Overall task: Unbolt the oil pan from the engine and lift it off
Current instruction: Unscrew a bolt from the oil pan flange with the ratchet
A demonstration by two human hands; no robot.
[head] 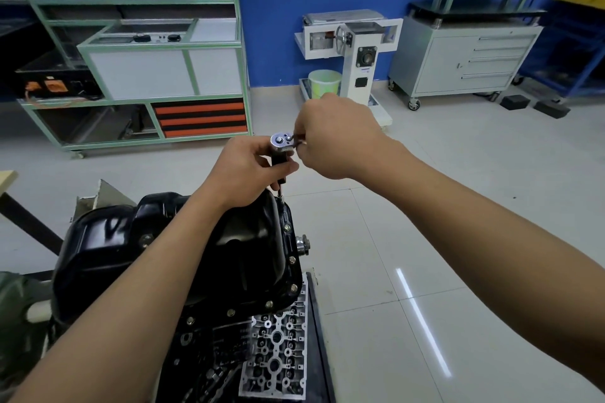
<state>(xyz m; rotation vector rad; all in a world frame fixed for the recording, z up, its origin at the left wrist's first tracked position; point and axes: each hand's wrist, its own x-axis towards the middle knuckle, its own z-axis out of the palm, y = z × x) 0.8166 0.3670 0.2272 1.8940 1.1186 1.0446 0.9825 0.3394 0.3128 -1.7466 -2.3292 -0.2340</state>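
engine (203,327): lower centre of frame, with the black oil pan (183,238) sitting on top of it, lower left-centre.
right hand (334,137): mid-frame, fist closed round the ratchet (281,140) handle.
left hand (248,170): just left of it, pinching the extension (280,160) under the ratchet head.
bolts (292,260): several are in along the pan's right rim.
risk: imo if the extension leans, it slips off the far corner bolt and rounds the head. Knuckles would pay too.

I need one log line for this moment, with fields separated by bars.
left hand: holds socket extension | right hand: grips ratchet | oil pan: on engine, flange bolts visible
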